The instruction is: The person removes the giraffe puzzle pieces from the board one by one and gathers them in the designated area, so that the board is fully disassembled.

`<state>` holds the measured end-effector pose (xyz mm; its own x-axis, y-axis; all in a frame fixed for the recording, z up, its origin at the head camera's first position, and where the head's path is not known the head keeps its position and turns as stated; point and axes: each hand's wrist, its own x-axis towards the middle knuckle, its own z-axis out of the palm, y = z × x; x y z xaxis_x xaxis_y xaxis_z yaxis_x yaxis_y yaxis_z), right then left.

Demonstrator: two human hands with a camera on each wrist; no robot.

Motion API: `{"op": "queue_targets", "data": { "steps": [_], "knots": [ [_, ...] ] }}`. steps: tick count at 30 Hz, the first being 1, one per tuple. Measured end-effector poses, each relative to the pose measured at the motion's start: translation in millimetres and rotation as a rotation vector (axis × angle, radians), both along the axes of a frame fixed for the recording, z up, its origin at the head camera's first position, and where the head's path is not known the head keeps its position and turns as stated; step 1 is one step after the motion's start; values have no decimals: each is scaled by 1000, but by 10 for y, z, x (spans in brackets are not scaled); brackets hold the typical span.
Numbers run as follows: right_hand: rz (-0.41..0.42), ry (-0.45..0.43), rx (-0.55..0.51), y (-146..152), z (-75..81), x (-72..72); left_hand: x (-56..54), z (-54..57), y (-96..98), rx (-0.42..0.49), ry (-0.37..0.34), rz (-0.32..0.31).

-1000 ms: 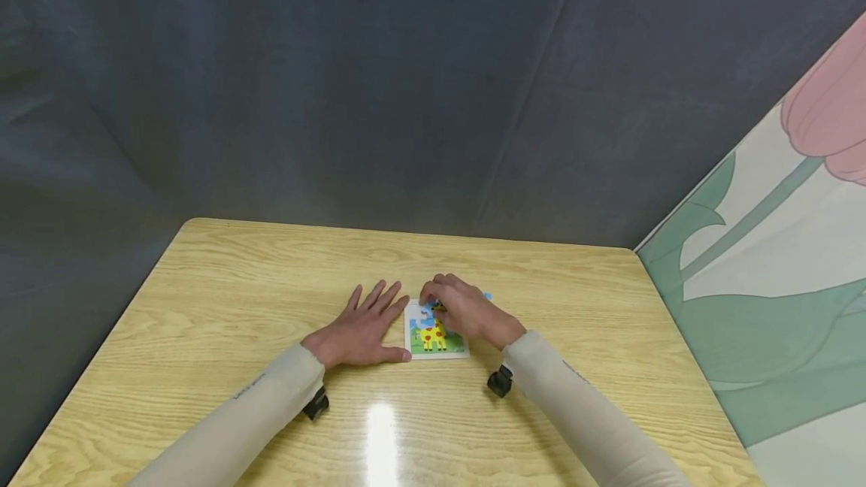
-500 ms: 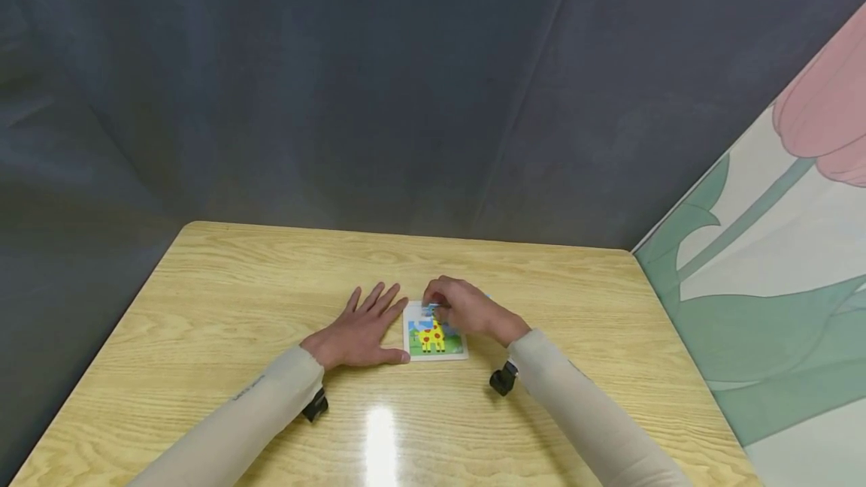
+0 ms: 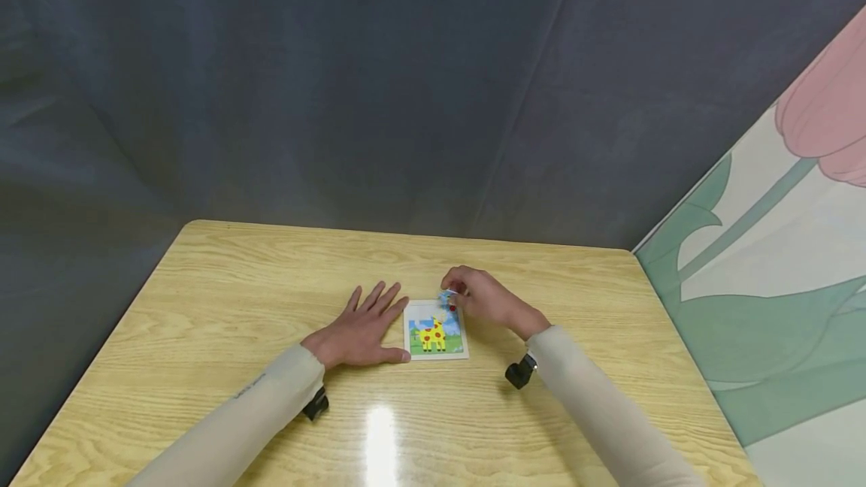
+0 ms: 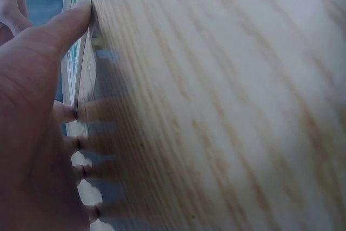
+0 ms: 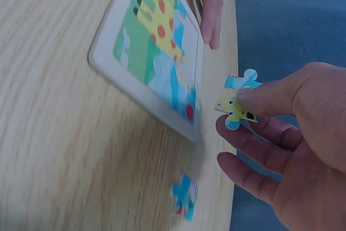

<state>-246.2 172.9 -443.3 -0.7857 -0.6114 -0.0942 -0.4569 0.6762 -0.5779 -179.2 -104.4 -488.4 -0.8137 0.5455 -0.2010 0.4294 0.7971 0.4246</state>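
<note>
A small framed jigsaw puzzle [image 3: 436, 340] with a spotted giraffe lies on the table. Bare backing shows along its upper part. My left hand [image 3: 358, 333] rests flat to its left, fingers spread, with thumb tip and index fingertip right at the frame's edge. Above the frame's upper right corner, my right hand [image 3: 485, 300] pinches a puzzle piece [image 5: 235, 106] between thumb and fingers. In the right wrist view this piece is blue and yellow and bears the giraffe's face. Its far side is hidden behind the thumb.
Another loose blue puzzle piece [image 5: 185, 197] lies on the wooden table [image 3: 271, 269] beside the frame in the right wrist view. A dark curtain [image 3: 338, 96] hangs behind the table. Cloth with a flower print [image 3: 778, 284] borders it on the right.
My right hand has moved right and slightly away from me, from over the puzzle's upper part to its upper right corner, with the piece. My left hand has stayed put.
</note>
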Motion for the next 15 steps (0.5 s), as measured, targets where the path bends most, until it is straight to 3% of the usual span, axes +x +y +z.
{"op": "queue_targets", "data": {
  "steps": [15],
  "knots": [
    [-53,23,4,452,10,-42,18,23,3,-12,-3,0]
  ]
}}
